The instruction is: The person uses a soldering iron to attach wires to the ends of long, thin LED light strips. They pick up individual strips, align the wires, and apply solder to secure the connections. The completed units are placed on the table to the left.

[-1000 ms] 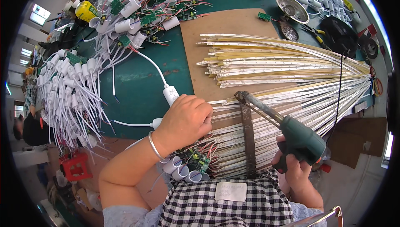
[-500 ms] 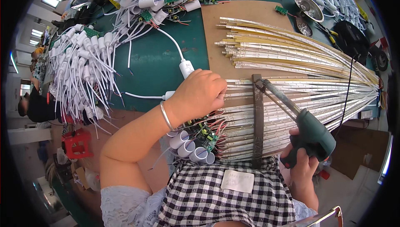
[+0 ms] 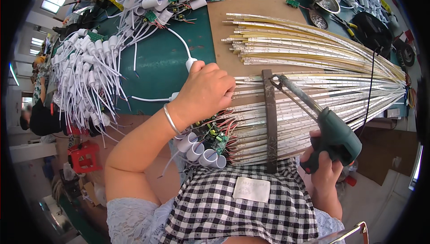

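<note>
Pressing down on the near ends of a fanned bundle of long pale yellow and white LED strips [image 3: 313, 60], the left hand [image 3: 204, 92] lies knuckles up, its grip bent over the strip ends; whether anything is pinched beneath the fingers cannot be told. A thin silver bangle [image 3: 170, 119] circles that wrist. The right hand [image 3: 324, 168] is clenched around the handle of a dark green pistol-shaped soldering gun [image 3: 333, 134], whose long metal barrel slants up and left to a tip just beside the top of a dark flat bar [image 3: 269, 118] laid across the strips. These strips rest on a brown board [image 3: 233, 20] on the green table [image 3: 156, 60], spreading to the right. Small green circuit boards with red wires [image 3: 215, 134] and white cylindrical caps [image 3: 199, 150] sit at the strips' near ends, below the left wrist. A heap of white corded plugs [image 3: 87, 73] lies well to the left.
</note>
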A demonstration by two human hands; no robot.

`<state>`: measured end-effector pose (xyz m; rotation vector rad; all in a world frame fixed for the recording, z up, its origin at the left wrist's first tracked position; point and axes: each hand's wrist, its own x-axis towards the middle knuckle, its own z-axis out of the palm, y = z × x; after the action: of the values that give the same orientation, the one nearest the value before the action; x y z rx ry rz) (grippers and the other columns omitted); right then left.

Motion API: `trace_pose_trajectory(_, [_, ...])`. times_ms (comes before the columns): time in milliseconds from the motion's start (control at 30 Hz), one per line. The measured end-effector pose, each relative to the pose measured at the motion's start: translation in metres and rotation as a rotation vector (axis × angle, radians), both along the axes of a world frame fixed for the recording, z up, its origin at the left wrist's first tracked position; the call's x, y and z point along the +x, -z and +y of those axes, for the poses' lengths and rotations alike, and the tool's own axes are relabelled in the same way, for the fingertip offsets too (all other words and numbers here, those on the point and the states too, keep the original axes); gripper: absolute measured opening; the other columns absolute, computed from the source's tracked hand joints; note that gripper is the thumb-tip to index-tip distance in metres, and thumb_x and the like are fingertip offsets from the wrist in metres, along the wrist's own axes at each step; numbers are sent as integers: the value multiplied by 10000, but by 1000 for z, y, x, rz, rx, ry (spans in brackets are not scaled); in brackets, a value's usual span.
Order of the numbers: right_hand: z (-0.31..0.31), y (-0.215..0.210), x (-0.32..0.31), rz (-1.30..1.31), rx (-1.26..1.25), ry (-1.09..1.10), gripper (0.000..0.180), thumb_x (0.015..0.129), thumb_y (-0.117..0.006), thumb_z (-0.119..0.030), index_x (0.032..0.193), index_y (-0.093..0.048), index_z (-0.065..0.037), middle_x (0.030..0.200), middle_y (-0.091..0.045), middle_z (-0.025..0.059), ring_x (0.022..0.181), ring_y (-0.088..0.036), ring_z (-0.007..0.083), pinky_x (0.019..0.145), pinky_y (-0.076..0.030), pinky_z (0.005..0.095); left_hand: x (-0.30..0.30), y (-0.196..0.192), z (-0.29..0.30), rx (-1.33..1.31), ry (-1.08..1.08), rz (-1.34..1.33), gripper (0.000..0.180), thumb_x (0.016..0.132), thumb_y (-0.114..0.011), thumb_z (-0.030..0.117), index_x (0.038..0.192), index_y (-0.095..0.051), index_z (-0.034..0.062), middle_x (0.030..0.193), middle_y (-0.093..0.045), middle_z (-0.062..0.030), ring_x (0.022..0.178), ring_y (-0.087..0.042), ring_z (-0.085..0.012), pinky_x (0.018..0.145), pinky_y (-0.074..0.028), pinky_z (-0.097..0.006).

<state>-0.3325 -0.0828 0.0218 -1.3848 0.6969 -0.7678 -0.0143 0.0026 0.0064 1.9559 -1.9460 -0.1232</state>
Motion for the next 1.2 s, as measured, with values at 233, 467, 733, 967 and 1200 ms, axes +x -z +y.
trace_pose_trajectory(233, [-7, 3, 0, -15, 44, -32, 526, 926, -612, -231, 1340, -430, 39, 1197, -581, 208, 685, -644, 190, 575, -535, 279, 34, -21, 7, -8, -122, 72, 86, 789, -692, 154, 825, -620, 121, 777, -575, 2, 828, -543, -200, 861, -328, -367])
trace_pose_trajectory(467, [-5, 2, 9, 33, 28, -7, 472, 927, -528, -194, 1283, -436, 103, 1166, -570, 204, 637, -620, 177, 499, -505, 259, 78, -18, 21, -2, -94, 97, 292, 720, -573, -14, 992, -629, 76, 1092, -621, -85, 1068, -547, -309, 947, -405, -410])
trace_pose_trajectory(733, [-8, 6, 15, 32, 23, -33, 521, 943, -567, -250, 1315, -421, 83, 1185, -576, 206, 638, -624, 181, 499, -498, 251, 85, -2, 25, 90, -12, -57, 524, 667, -564, -55, 1154, -631, 130, 1250, -597, -63, 1286, -477, -306, 1080, -279, -468])
trace_pose_trajectory(967, [-14, 2, 10, 33, 150, -75, 530, 908, -651, -215, 1339, -450, 19, 1205, -594, 205, 699, -655, 210, 604, -550, 300, 82, -26, 35, 64, -48, -31, 416, 639, -675, 22, 1037, -673, 140, 1020, -599, -52, 1056, -558, -260, 1046, -301, -456])
trace_pose_trajectory(1200, [-20, 11, 15, 27, 97, -73, 611, 919, -635, -317, 1364, -398, 28, 1168, -596, 209, 614, -643, 196, 509, -511, 263, 52, -63, 55, 96, -41, -122, 357, 606, -705, 48, 950, -677, 142, 923, -571, -22, 903, -573, -235, 990, -319, -490])
